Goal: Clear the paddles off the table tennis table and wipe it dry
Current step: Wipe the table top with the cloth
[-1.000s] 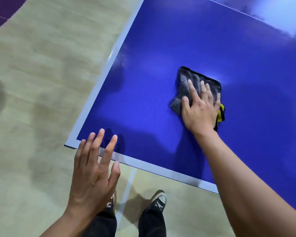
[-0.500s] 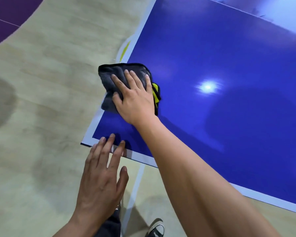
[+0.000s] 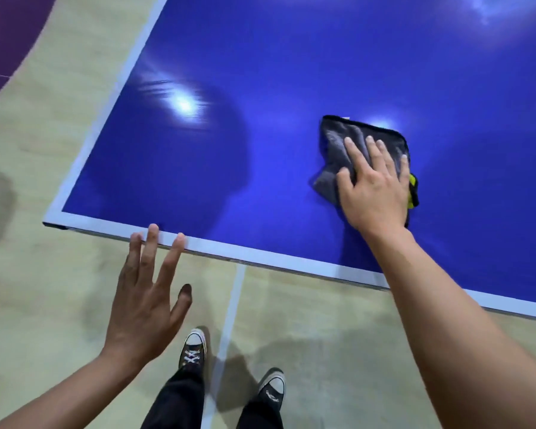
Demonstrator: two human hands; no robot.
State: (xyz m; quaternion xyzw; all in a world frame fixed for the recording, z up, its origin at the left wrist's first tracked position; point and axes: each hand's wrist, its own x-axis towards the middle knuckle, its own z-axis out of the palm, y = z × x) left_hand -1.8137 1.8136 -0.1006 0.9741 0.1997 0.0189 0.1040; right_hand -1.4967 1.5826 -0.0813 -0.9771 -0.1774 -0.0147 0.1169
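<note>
Fingers (image 3: 374, 155) of the right hand (image 3: 375, 196) press straight and spread on the cloth (image 3: 338, 140), wiping the bench (image 3: 229, 150); next, probably a sweep toward its near-left corner.

The blue table top (image 3: 276, 66) shows bare surface across the upper and centre-left parts of the frame, from its white left border to the upper right corner; a hand could travel there unobstructed. One obstacle lies on the surface: a grey cloth (image 3: 341, 140), right of centre, flat under the right hand (image 3: 375, 190), whose straight fingers press on it. The right forearm crosses the near edge at lower right and blocks the approach there. The left hand (image 3: 146, 305), fingers spread, sits at lower left with its fingertips over the white near border; contact cannot be confirmed. The wood floor (image 3: 59, 144) along the left side and below the near edge is open, save for two shoes (image 3: 194, 348) at bottom centre.
</note>
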